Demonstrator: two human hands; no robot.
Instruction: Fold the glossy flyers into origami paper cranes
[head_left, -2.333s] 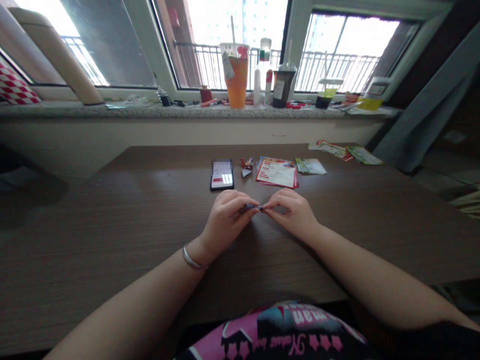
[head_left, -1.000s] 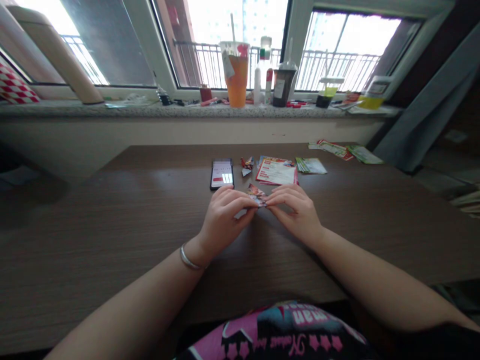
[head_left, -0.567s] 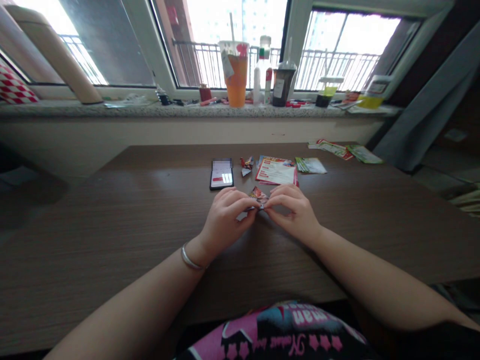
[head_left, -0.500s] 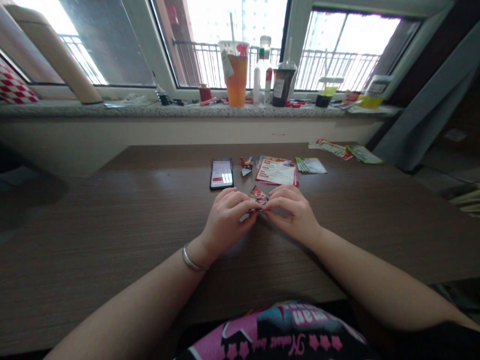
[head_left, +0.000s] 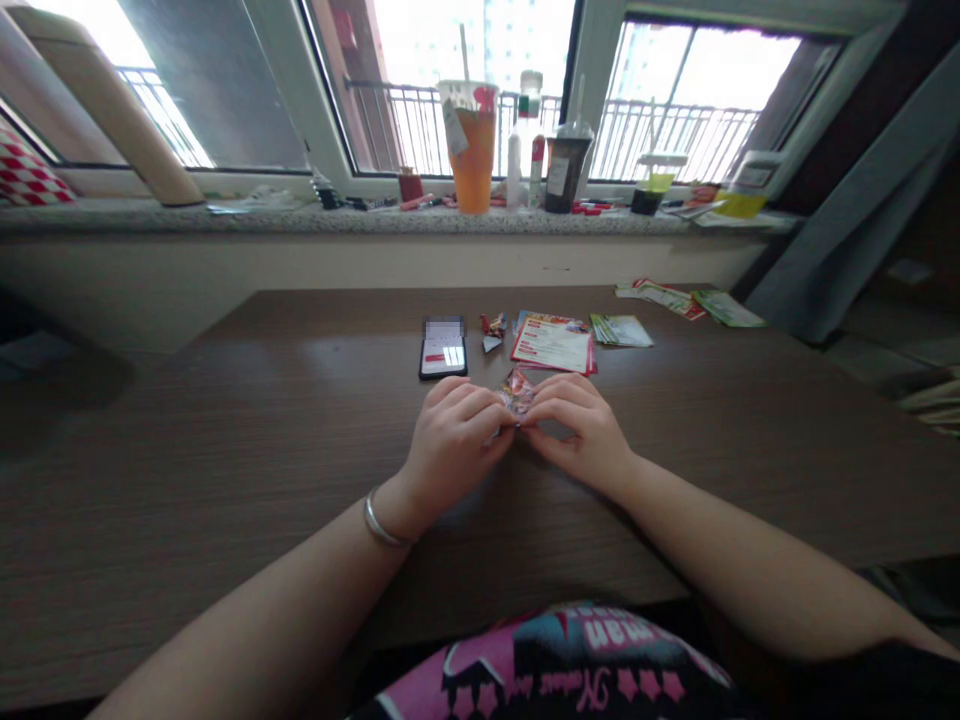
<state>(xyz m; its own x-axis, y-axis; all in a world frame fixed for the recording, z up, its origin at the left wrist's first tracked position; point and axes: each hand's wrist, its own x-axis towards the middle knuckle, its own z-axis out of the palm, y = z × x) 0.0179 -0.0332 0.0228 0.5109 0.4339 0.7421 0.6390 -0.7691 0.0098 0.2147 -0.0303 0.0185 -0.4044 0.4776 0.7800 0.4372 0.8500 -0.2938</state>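
Between my two hands is a small folded piece of colourful printed paper, red and orange with white parts. My left hand has its fingertips pressed together on the paper's left and near edge. On the other side, my right hand pinches the near edge between thumb and forefinger. Both hands rest low over the table, fingertips almost meeting. Part of the paper is hidden under the fingers. Just beyond it lies a small folded paper piece in red, yellow and white.
A phone with a lit screen lies beyond my left hand on the brown table. Printed cards are stacked beyond my right hand, beside green-white cards. More cards lie farther right. Cups, including an orange drink, line the windowsill.
The paper has shifted slightly and shows more of its printed face above the fingers. Both hands have moved a little to the left. Everything else stays where it was.
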